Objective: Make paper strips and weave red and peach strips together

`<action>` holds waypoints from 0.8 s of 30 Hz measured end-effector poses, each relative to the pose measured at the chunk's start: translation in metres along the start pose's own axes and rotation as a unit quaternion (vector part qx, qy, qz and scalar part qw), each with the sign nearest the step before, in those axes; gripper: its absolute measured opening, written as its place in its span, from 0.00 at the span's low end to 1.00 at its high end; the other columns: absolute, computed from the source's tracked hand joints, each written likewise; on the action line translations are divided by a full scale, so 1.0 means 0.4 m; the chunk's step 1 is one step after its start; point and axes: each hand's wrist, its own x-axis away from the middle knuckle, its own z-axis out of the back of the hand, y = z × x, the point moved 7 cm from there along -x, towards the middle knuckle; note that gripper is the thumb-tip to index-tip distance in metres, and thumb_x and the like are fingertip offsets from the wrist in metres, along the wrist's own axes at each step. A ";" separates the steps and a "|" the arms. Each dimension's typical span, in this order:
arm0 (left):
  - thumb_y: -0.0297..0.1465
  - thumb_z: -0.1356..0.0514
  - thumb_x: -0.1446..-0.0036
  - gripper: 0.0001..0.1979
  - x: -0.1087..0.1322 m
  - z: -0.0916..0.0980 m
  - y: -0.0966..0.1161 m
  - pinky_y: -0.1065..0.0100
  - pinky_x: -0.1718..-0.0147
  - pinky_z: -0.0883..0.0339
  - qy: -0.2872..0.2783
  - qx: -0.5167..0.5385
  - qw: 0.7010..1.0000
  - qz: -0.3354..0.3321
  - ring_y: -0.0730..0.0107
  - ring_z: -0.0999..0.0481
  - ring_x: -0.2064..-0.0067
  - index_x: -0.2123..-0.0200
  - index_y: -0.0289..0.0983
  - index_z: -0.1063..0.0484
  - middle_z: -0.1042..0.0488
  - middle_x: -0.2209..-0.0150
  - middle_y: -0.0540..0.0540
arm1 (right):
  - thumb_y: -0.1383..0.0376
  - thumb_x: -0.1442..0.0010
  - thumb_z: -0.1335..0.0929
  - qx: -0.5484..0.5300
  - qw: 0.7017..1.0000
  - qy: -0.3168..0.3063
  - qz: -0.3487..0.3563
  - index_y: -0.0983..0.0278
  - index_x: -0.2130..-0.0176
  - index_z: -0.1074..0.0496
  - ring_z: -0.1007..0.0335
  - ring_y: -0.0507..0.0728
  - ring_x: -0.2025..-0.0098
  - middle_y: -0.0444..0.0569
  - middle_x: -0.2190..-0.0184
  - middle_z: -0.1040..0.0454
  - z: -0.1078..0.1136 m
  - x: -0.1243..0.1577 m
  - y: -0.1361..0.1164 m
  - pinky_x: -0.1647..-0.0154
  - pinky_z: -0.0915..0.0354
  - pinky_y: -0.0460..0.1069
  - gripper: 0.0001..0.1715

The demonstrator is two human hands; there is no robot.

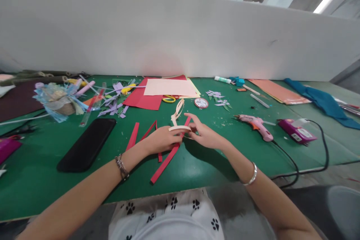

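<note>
My left hand (pixel 163 140) is closed on a cream paper strip (pixel 180 128), curved into a loop with more thin loops rising behind it. My right hand (pixel 207 134) pinches the right end of the same strip, its index finger stretched upward. A long red paper strip (pixel 165 164) runs slantwise beneath and between my hands; whether my fingers also grip it I cannot tell. Beside my left hand lie another red strip (pixel 133 136) and a folded red strip (pixel 149 130). My fingertips partly hide the cream loop.
A black phone (pixel 87 144) lies at the left, near a ruler (pixel 92 107) and purple paper scraps (pixel 114 107). Behind my hands are paper sheets (pixel 171 87), yellow-handled scissors (pixel 168 99) and a round red-rimmed disc (pixel 201 103). A pink glue gun (pixel 255 124) with a cord lies at right.
</note>
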 end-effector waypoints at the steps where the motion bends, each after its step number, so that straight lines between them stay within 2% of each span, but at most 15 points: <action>1: 0.22 0.48 0.49 0.07 -0.001 0.000 0.001 0.69 0.64 0.37 -0.001 -0.006 1.000 -0.002 0.67 0.30 0.58 0.69 0.36 0.32 0.36 0.49 0.43 | 0.71 0.46 0.42 -0.010 1.000 0.006 -0.007 0.65 0.44 0.60 0.44 0.48 0.74 0.39 0.76 0.42 0.001 0.001 0.005 0.69 0.43 0.46 0.33; 6: 0.24 0.47 0.47 0.04 -0.008 -0.010 0.001 0.68 0.64 0.37 -0.018 -0.020 1.000 -0.004 0.66 0.30 0.59 0.68 0.36 0.33 0.30 0.56 0.43 | 0.68 0.47 0.42 -0.116 0.990 0.073 -0.044 0.64 0.47 0.56 0.44 0.47 0.76 0.38 0.76 0.43 0.021 0.010 0.043 0.70 0.41 0.46 0.29; 10: 0.25 0.47 0.46 0.04 -0.008 -0.007 -0.006 0.65 0.62 0.38 0.007 -0.021 1.000 0.011 0.64 0.31 0.58 0.69 0.36 0.33 0.29 0.59 0.43 | 0.67 0.50 0.41 -0.157 0.979 0.119 -0.044 0.63 0.50 0.52 0.40 0.49 0.72 0.39 0.75 0.42 0.040 0.020 0.059 0.68 0.40 0.46 0.27; 15: 0.26 0.47 0.46 0.05 -0.005 -0.006 -0.017 0.65 0.59 0.39 0.043 0.043 0.998 0.030 0.64 0.33 0.57 0.70 0.35 0.32 0.34 0.54 0.41 | 0.70 0.52 0.42 -0.169 0.978 0.119 -0.007 0.62 0.49 0.53 0.41 0.49 0.72 0.40 0.75 0.41 0.044 0.021 0.045 0.68 0.40 0.47 0.29; 19: 0.24 0.49 0.46 0.06 -0.001 -0.017 -0.032 0.71 0.64 0.40 0.021 0.133 0.989 0.067 0.70 0.31 0.60 0.68 0.35 0.32 0.32 0.59 0.43 | 0.72 0.52 0.42 -0.101 0.988 0.115 0.010 0.62 0.47 0.58 0.42 0.49 0.73 0.40 0.75 0.41 0.046 0.023 0.029 0.68 0.41 0.48 0.34; 24: 0.25 0.46 0.46 0.05 0.006 -0.005 -0.047 0.65 0.60 0.47 0.014 0.114 0.985 0.128 0.66 0.33 0.59 0.67 0.37 0.32 0.28 0.63 0.47 | 0.73 0.52 0.41 -0.076 0.992 0.102 0.018 0.61 0.47 0.59 0.40 0.49 0.73 0.41 0.74 0.39 0.041 0.031 0.025 0.66 0.42 0.48 0.35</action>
